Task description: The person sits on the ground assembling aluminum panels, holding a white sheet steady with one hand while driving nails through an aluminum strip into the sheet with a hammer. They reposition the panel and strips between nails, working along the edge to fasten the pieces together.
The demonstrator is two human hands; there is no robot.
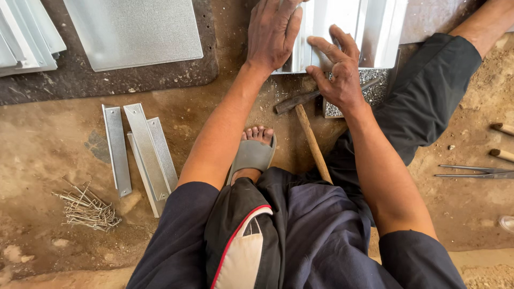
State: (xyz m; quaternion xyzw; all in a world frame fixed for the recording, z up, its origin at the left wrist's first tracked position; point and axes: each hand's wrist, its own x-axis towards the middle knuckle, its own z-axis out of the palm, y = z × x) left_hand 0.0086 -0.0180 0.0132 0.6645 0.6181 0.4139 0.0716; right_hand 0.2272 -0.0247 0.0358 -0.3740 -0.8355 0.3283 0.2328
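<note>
Both hands are flat on a folded galvanized sheet-metal piece point(348, 27) up at 12 o'clock. Left hand point(272, 33) is spread open, palm down, pressing the left edge of the piece with fingers together and pointing away from the body. Right hand point(338, 72) is half open, fingers splayed and bent, fingertips pinning the near edge; nothing is gripped in either hand, they just bear down on the metal, near each other but not touching.

Looks to me like the positioning step: lining up the folded panel over the speckled metal block point(369, 93) that pokes out from under it at about 1 o'clock from the right wrist. The panel sits half on that block, half on the dirt floor point(43, 144).

A hammer point(306, 126) lies untouched just under the right hand, head near the wrist, wooden handle running back toward 6 o'clock between the knees. My guess is any next move needs one hand to keep the panel pinned while the other is freed, so the alignment doesn't slip.

Further out: a sandalled foot point(254, 152) just below the hands, punched metal strips point(140, 152) at 9 o'clock, a heap of nails point(85, 210) at 8 o'clock, a flat metal sheet point(134, 32) on a dark mat at 11, tin snips point(474, 172) at 3 o'clock.
</note>
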